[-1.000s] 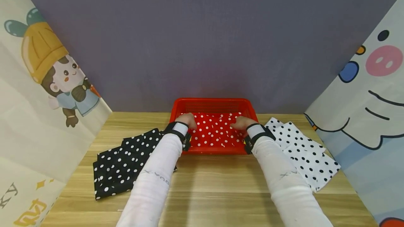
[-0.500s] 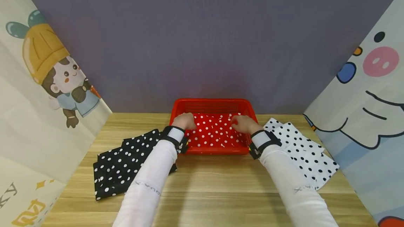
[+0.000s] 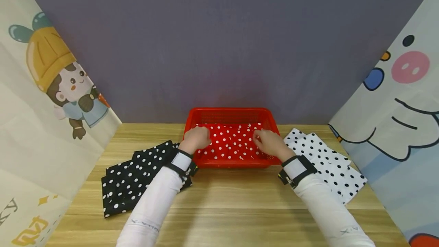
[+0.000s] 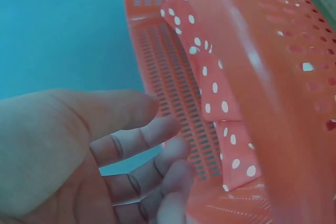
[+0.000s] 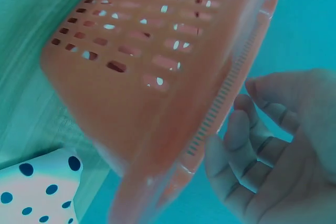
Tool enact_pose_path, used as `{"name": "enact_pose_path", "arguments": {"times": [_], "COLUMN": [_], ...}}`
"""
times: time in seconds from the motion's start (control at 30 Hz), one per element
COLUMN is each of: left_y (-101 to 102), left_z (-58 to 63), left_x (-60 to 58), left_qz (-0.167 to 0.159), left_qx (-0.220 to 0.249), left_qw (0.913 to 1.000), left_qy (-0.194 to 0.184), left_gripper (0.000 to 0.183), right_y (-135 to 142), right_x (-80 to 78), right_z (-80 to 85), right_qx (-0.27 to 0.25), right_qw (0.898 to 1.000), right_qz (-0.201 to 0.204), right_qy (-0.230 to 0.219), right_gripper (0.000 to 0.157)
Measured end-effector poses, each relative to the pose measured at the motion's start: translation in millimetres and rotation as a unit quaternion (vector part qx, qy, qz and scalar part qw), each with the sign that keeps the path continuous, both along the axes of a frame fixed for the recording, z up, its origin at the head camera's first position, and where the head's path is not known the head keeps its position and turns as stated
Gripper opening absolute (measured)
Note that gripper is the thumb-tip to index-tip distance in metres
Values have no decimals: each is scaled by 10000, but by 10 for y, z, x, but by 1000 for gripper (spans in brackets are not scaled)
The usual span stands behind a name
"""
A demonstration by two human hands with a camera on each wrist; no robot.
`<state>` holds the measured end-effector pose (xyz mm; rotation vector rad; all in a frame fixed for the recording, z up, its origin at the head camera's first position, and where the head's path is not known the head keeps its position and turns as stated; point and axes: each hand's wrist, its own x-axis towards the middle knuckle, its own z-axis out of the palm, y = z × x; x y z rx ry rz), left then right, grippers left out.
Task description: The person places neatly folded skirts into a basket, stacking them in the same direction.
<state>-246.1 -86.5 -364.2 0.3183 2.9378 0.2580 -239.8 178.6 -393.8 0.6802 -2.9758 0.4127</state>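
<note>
Head cam: red cloth point(image 3: 236, 142) in bskt point(image 3: 236, 164), btwn L fingers point(image 3: 205, 136) & R fingers point(image 3: 265, 136), both loosely curled, empty.

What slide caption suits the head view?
Left hand and right hand at a red basket holding white-dotted red cloth.

Polka dots come in three versions: white on a red cloth point(image 3: 233, 140), white on a black cloth point(image 3: 137, 174), black on a white cloth point(image 3: 327, 163).
The basket point(image 3: 233, 164) is solid red, the desk point(image 3: 233, 212) yellow-brown with streaked wood grain, the backdrop point(image 3: 219, 48) plain purplish grey. A cream panel point(image 3: 31, 136) carries a cartoon figure point(image 3: 73, 81) in a yellow hat point(image 3: 49, 58); a white and pale blue panel point(image 3: 384, 174) shows a pink snout point(image 3: 410, 68). White sleeves point(image 3: 154, 201) bear dark lettering point(image 3: 349, 230); wrist straps point(image 3: 295, 169) are black and white.
</note>
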Motion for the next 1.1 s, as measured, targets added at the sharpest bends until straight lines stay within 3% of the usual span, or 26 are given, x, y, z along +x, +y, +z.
{"name": "enact_pose_path", "arguments": {"times": [0.43, 0.63, 0.9, 1.1], "left_y": [-128, -130, -186, -251], "left_z": [-120, -226, -406, -567], "left_x": [490, 661, 865, 1026], "left_qz": [-130, -239, -535, -611], "left_qx": [282, 445, 587, 549], "left_qw": [9924, 9822, 9621, 9548], "left_qy": [1192, 1809, 2607, 2857], "left_gripper": [16, 13, 12, 17], "right_y": [55, 120, 167, 185], "right_x": [445, 611, 846, 991], "right_z": [-95, -153, -262, -372], "right_qx": [-277, -318, -247, -246], "right_qw": [9949, 9936, 9925, 9917], "right_qz": [-112, -168, -59, 69], "right_qy": [966, 1075, 1195, 1259], "right_gripper": [7, 6, 10, 14]}}
